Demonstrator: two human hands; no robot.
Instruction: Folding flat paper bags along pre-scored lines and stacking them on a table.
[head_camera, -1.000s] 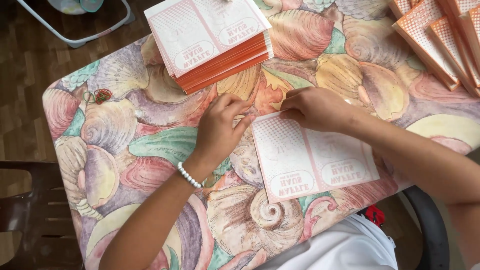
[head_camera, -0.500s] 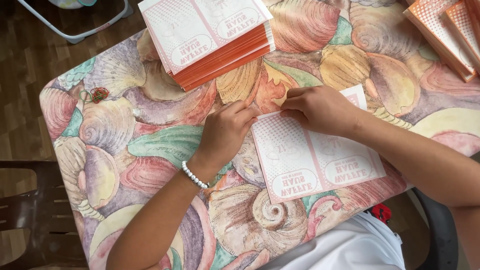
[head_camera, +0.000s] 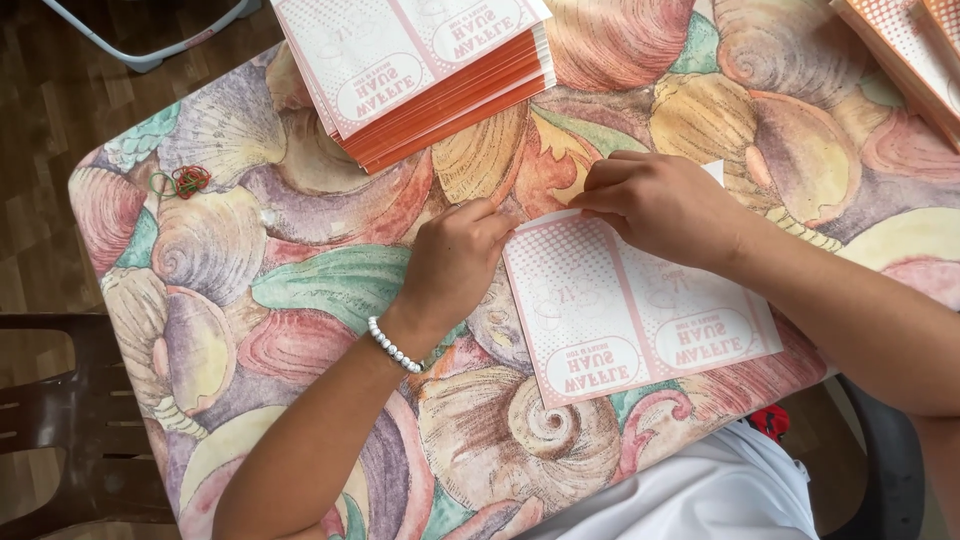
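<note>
Red and green rubber bands (head_camera: 181, 181) lie at the shell-patterned table's (head_camera: 300, 290) left edge. Right of them, the left hand (head_camera: 455, 262) rests with fingertips at the near-left corner of a flat pink-and-white dotted paper sleeve (head_camera: 620, 310), its grip loosely curled and holding nothing. The right hand (head_camera: 665, 205), the nearer one, pinches the sleeve's far edge; the sleeve's long axis runs left to right.

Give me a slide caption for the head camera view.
Both hands, left and right, press the far edge of a flat printed sheet on a seashell-patterned table.
</note>
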